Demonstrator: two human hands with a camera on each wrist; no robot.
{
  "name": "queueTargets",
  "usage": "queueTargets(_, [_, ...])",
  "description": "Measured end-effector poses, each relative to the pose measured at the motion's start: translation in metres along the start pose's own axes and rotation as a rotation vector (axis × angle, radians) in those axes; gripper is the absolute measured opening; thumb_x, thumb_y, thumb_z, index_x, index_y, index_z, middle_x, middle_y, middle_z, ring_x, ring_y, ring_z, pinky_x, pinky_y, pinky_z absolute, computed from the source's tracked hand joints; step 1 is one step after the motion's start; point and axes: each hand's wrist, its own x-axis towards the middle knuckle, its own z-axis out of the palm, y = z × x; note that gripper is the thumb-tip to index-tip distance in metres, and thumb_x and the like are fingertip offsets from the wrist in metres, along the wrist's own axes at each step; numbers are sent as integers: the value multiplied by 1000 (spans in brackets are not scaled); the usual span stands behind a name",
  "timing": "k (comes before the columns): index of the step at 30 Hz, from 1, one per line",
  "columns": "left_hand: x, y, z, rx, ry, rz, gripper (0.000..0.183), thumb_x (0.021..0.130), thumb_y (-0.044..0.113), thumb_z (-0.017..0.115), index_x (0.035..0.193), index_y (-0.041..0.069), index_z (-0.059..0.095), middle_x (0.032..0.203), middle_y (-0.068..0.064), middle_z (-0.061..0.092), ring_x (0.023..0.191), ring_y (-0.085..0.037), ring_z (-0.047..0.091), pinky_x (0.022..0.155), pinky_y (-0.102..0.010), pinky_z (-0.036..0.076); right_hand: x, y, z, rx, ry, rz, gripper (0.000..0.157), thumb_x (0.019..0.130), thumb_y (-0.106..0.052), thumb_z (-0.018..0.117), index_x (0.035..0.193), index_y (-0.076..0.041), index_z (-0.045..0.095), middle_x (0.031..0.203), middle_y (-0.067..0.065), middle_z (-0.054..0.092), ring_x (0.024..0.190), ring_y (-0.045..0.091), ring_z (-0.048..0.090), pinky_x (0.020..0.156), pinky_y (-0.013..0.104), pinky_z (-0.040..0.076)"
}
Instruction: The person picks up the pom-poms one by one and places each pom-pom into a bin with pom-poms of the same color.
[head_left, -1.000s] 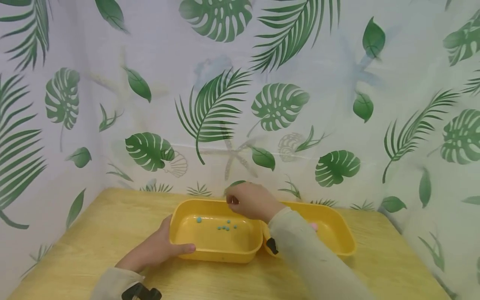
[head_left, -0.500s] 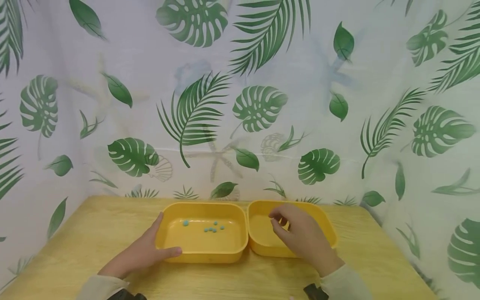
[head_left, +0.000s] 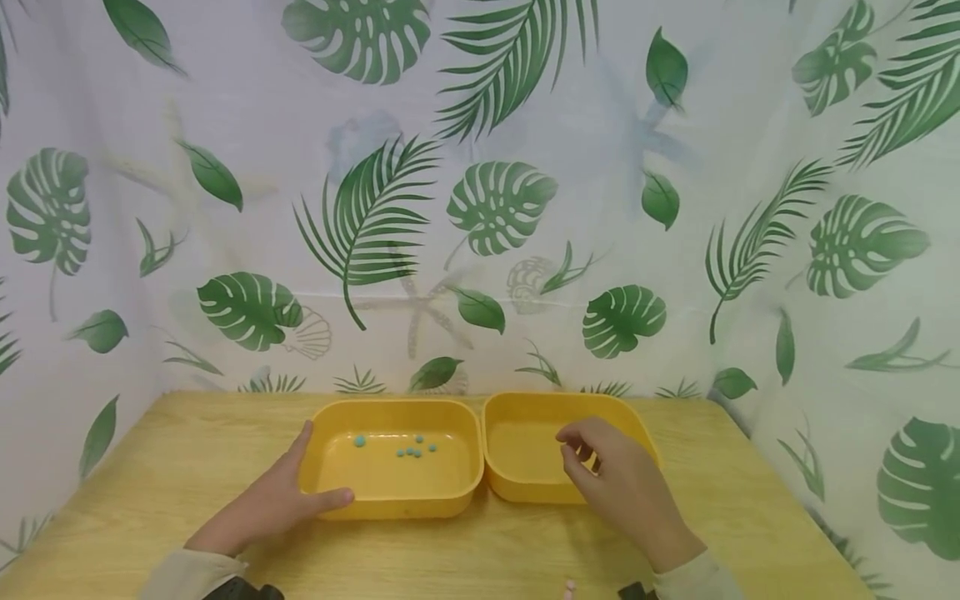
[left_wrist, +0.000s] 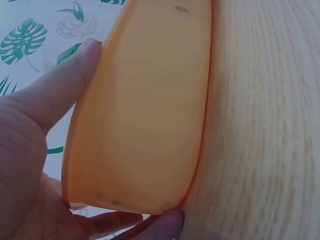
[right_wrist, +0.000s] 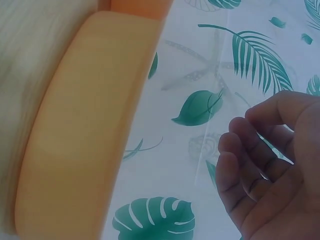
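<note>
My left hand (head_left: 273,496) grips the left end of a yellow plastic tray (head_left: 390,507), its thumb along the near rim. In the left wrist view the fingers wrap round the tray's end wall (left_wrist: 145,110). Inside lie several small blue balls (head_left: 417,453) and a larger blue ball (head_left: 360,441). My right hand (head_left: 626,483) hovers over the near right part of a second yellow tray (head_left: 540,492), fingers loosely curled. In the right wrist view no object shows between its fingers (right_wrist: 237,175). That hand hides part of the second tray's inside.
Both trays stand side by side on a wood-grain table (head_left: 420,558). Behind them hangs a white leaf-print cloth (head_left: 480,350). A small pink thing (head_left: 570,588) pokes in at the bottom edge of the head view, too cut off to identify.
My right hand has moved from above the left tray back to the right one. The pink thing earlier seen in the right tray is out of sight there. My left hand keeps its grip.
</note>
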Motion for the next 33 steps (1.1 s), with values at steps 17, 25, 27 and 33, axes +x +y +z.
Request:
queueTargets(17, [3, 9, 2, 38, 32, 7, 129, 72, 60, 73, 150, 1, -11, 149, -34, 14, 130, -46, 33, 103, -61, 31, 1, 7, 0, -38, -12, 6, 7, 86, -14, 66, 91, -20, 65, 80, -13, 55, 71, 5, 52, 59, 20, 46])
queueTargets(25, [6, 7, -1, 65, 32, 1, 130, 72, 61, 72, 149, -1, -12, 150, -36, 10, 134, -53, 21, 105, -65, 24, -1, 11, 2, -47, -28, 22, 6, 86, -16, 67, 91, -20, 66, 80, -13, 56, 71, 5, 52, 60, 20, 47])
queueTargets(27, [6, 6, -2, 67, 32, 3, 130, 72, 61, 72, 149, -1, -12, 150, -36, 9, 134, -54, 19, 105, -65, 23, -1, 11, 1, -46, -37, 30, 6, 86, -16, 67, 91, -19, 66, 80, -13, 56, 71, 5, 52, 60, 21, 47])
queueTargets(33, [9, 1, -7, 46, 30, 34, 129, 73, 56, 74, 148, -3, -13, 150, -36, 9, 133, -51, 23, 105, -64, 23, -1, 12, 1, -42, -82, 47, 5, 86, -17, 67, 90, -20, 66, 81, -14, 57, 73, 7, 54, 63, 22, 49])
